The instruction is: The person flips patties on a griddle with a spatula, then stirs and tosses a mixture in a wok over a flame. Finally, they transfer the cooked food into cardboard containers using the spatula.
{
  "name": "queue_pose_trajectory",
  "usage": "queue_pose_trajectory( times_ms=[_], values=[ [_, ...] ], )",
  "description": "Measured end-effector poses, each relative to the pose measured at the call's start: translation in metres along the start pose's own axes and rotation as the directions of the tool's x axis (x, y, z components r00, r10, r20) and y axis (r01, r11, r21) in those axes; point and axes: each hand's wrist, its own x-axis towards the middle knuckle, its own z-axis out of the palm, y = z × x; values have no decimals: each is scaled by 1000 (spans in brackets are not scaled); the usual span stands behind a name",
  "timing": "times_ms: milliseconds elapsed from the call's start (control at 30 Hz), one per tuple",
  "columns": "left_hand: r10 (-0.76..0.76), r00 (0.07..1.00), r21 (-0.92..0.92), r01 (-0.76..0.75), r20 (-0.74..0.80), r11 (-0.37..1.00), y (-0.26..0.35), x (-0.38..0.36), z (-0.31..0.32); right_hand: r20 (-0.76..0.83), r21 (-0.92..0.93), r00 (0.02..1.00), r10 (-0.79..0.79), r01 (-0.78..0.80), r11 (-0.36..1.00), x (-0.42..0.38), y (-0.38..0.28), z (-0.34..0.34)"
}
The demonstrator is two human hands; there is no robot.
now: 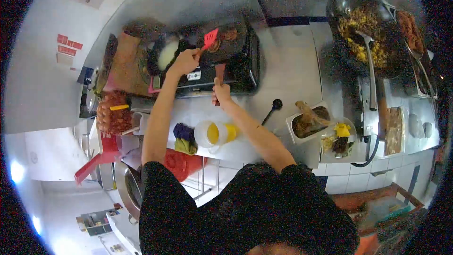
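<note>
My left hand (188, 61) is closed around the handle of a red slotted spatula (210, 38), whose head is over the dark griddle plate (236, 53). Browned patties (230, 34) lie on that plate near the spatula. Lower and to the right, my right hand (221, 93) grips a brown, flat-ended wooden spatula (220, 70) at the front edge of the black cooker (243, 78). Left of my left hand, a pale white round of food (168, 55) sits in a dark round pan, partly hidden by the hand.
On the counter stand a jug of yellow liquid (212, 133), a folded dark cloth (184, 132), a black ladle (277, 104) and a food tub (309, 123). A wok of yellow-brown food (363, 38) is at right. Eggs (113, 115) are stacked at left.
</note>
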Motion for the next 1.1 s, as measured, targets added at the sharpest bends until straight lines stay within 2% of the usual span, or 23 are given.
queue_pose_trajectory(
  times_ms=[67, 100, 133, 233, 300, 333, 367, 400, 433, 467, 533, 567, 633, 667, 733, 800, 867, 900, 933, 1000, 1033, 1067, 1100],
  values=[
    [213, 965, 23, -212, -155, 977, 2, 15, 16, -4, -62, 1000, 28, -28, 998, 0, -1, -1],
    [111, 992, 37, -109, -60, 993, 19, 18, 11, -18, -57, 1000, 25, -26, 998, -2, -3, 0],
    [112, 991, 133, -102, -68, 986, 20, 28, 21, -9, -60, 1000, 18, -19, 998, -1, -2, 3],
    [141, 990, 155, -137, -13, 978, 35, 40, 40, -10, -49, 1000, 22, -22, 999, -1, -2, 1],
    [-18, 998, 136, 9, 67, 991, 51, 39, 54, -46, -72, 999, 16, -20, 997, -2, -3, 2],
    [-8, 996, 141, -5, 87, 990, 54, 48, 62, -65, -110, 998, 21, -28, 994, 2, -2, 1],
    [-5, 999, 152, -3, 54, 988, 54, 49, 72, -18, -84, 992, -123, 121, 989, 5, 4, -1],
    [-20, 999, 161, 15, 27, 987, 46, 43, 85, -13, -38, 1000, 25, -26, 999, 4, -1, -2],
    [-12, 993, 181, -11, 121, 983, 51, 44, 72, -33, -70, 999, 19, -21, 997, 1, -4, -2],
    [-31, 990, 184, 5, 139, 983, 46, 56, 65, -46, -105, 999, 5, -10, 994, 0, -5, -1],
    [45, 954, 204, -110, 298, 973, 38, 67, 53, -14, -85, 1000, 17, -18, 996, 7, 2, -2],
    [36, 950, 205, -103, 309, 973, 39, 61, 49, 10, -60, 1000, -8, 8, 998, 8, 5, -3],
    [116, 965, 179, -161, 237, 971, 62, 55, 33, -13, -45, 999, 44, -45, 998, 3, -2, -2],
    [121, 963, 177, -167, 243, 970, 62, 56, 46, -26, -39, 995, 93, -93, 995, 0, -7, -2],
    [-23, 980, 324, -43, 195, 945, 55, 48, 71, 17, -41, 998, 64, -63, 997, 2, -2, -4],
    [17, 988, 302, -63, 154, 951, 51, 47, 53, -10, -69, 1000, 20, -21, 997, 2, -2, -2],
    [190, 954, 218, -241, 230, 946, 52, 53, 11, -14, -26, 1000, 16, -17, 1000, -1, -6, 0],
    [74, 979, 78, -90, 192, 993, 2, 84, 26, -35, -68, 999, 16, -18, 998, 3, -1, 1],
    [96, 980, 80, -111, 172, 991, 21, 79, 13, -54, -110, 998, 13, -19, 994, 4, -2, 1],
    [3, 995, 77, -11, 97, 997, 43, 56, -5, -45, -92, 999, -5, 1, 996, 5, -3, -1],
    [88, 995, -9, -87, 46, 996, 41, 53, 2, -40, -69, 999, 15, -18, 997, 1, -3, 1],
    [164, 985, 97, -168, 46, 981, 40, 54, 11, -34, -72, 999, 13, -15, 997, 0, -3, 1],
    [153, 987, 147, -159, 54, 976, 45, 50, 18, -37, -64, 999, 21, -23, 998, -3, -8, 2]
  ],
)
